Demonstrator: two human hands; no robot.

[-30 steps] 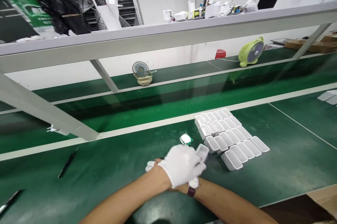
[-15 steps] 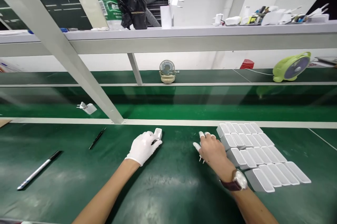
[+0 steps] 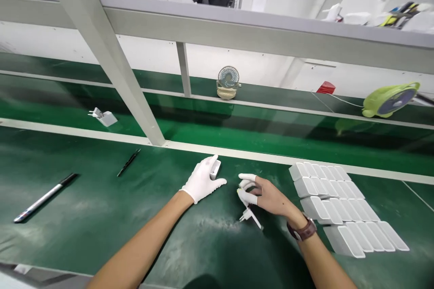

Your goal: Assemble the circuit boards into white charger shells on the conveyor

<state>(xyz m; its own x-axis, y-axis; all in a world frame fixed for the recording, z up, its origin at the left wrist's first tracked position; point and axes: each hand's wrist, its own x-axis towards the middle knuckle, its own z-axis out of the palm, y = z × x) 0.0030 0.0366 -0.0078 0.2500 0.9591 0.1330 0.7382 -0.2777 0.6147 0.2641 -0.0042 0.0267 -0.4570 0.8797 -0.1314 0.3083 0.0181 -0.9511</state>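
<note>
My left hand (image 3: 205, 180), in a white glove, lies on the green bench with its fingers stretched out and the thumb apart. Close against those fingers is a small white plastic case (image 3: 215, 170), partly covered by them. My right hand (image 3: 266, 194) wears white finger cots and a brown-strapped watch. Between its thumb and fingers it pinches a white plug part with metal prongs (image 3: 247, 215), held over the bench. The inner end of that part is hidden by the fingers.
Rows of white plastic cases (image 3: 335, 194) stand on the right. To the left lie a marker (image 3: 45, 198) and a thin black pen (image 3: 129, 162). A slanted metal post (image 3: 125, 85) rises behind. Beyond the ledge are a white plug (image 3: 103, 116), a small fan (image 3: 228, 82) and a green fan (image 3: 389, 99).
My right hand has turned and moved toward the left hand, bringing the pronged plug part into plain sight. The left thumb and fingers have spread beside the case. The view has tilted.
</note>
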